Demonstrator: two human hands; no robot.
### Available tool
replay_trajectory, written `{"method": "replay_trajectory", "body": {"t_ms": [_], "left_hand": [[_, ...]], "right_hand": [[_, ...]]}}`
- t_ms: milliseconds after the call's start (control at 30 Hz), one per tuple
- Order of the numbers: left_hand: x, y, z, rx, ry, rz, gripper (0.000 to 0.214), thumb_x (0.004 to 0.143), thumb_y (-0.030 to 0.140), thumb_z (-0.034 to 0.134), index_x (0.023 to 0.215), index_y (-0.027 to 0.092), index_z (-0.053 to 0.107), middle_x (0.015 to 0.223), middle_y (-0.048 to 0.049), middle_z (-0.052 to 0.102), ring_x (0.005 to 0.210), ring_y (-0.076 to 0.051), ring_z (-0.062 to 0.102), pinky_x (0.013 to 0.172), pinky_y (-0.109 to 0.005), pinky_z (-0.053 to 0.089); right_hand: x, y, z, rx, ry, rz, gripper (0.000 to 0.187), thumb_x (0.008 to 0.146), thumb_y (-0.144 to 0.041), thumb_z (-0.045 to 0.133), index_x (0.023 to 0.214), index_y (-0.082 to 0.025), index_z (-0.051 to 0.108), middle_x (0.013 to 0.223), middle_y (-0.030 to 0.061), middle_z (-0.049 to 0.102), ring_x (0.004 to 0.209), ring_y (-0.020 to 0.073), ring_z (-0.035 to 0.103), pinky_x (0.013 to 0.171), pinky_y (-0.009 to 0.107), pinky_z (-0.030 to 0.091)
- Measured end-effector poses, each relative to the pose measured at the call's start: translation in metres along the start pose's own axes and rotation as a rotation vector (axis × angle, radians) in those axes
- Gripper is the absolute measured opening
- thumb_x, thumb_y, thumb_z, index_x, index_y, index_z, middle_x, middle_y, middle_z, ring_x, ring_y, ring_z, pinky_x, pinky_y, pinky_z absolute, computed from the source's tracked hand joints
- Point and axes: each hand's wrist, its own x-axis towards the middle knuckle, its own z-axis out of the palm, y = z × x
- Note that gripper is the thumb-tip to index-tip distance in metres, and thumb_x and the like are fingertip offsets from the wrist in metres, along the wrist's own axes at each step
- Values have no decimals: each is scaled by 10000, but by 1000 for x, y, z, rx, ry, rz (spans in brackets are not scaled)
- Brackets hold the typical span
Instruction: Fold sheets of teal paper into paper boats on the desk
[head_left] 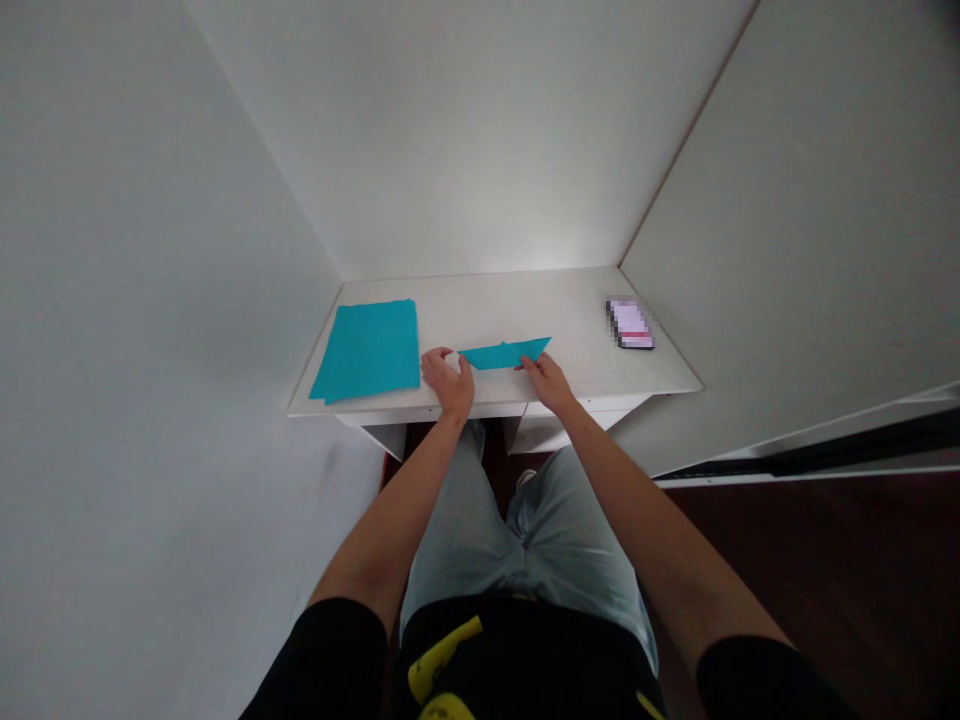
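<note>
A folded teal paper point(504, 353), long and pointed at both ends, lies flat at the middle of the white desk point(570, 325). My left hand point(448, 383) is at its left tip, with the fingers curled around that end. My right hand point(546, 383) presses on its lower right edge, fingertips on the paper. To the left of my left hand lies a stack of flat teal paper sheets point(367, 350), touched by neither hand.
A smartphone point(630, 323) with a pixelated screen lies on the right of the desk. White walls close in the desk on the left, back and right. My legs in pale jeans are below its front edge, above a dark wood floor.
</note>
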Motion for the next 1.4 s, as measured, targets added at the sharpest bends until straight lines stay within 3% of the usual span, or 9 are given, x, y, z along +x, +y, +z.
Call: {"method": "replay_trajectory", "body": {"t_ms": [133,233,367,500,700,800,933,1167,1400], "left_hand": [[-27,3,-7,138,-490,451,356,1029,399,613,1340,258,714,1544,-156,618,1509,-356,480,1304,-520,275],[-37,-2,-8,217,-712,603,565,1040,447,595,1569,247,600,1667,-142,551,1597,-353,427,1353,-520,235],[-37,-8,-7,430,-706,642,704,1044,538,586,1667,219,505,1746,-154,451,1664,-370,335,1377,-545,222],[-38,-4,-6,678,-669,647,795,1010,661,612,1693,279,473,1811,-127,335,1704,-392,227,1372,-562,240],[-38,-2,-3,795,-680,594,804,974,745,618,1619,268,572,1821,-188,274,1705,-413,210,1341,-642,243],[-30,-5,-10,813,-683,571,896,979,781,574,1692,249,465,1831,-190,236,1706,-383,222,1342,-637,237],[-10,-14,-26,811,-676,563,1039,976,831,512,1754,170,319,1830,-185,235,1702,-351,246,1367,-576,222],[12,-20,-41,788,-699,578,774,1110,644,348,1763,228,305,1813,-94,330,1689,-283,297,1362,-503,265],[9,-21,-37,793,-611,508,1109,1021,781,460,1771,50,98,1822,-248,224,1703,-355,239,1340,-500,288]], "right_hand": [[1,1,2,-114,-30,-33,402,1018,-526,572,761,-265,736,996,76,665,979,264,665,1003,434,509],[3,3,3,-168,25,-61,296,941,-445,676,714,-263,622,945,70,619,936,261,615,959,433,510],[0,0,6,-176,254,-48,153,864,-369,696,901,-257,597,998,75,615,986,272,578,964,443,520],[-17,-18,11,-311,464,-70,445,969,-380,575,1349,-150,593,1389,212,604,1292,333,560,1132,528,454],[-28,-36,18,-651,-161,-278,560,1143,-406,311,1618,-209,531,1687,140,542,1583,306,453,1317,554,294],[-26,-25,12,-747,-301,-247,669,1149,-503,266,1687,-150,449,1765,163,416,1644,323,384,1350,591,252],[-25,-5,-12,-798,-287,-209,774,1135,-606,220,1740,-139,344,1800,163,328,1680,311,317,1374,591,219],[-20,14,-40,-790,-227,-112,771,1124,-597,253,1718,-121,369,1780,194,378,1669,343,331,1362,612,232],[8,11,-37,-632,-26,17,778,977,-651,606,1619,-220,518,1580,227,555,1429,449,529,1161,659,438]]}}
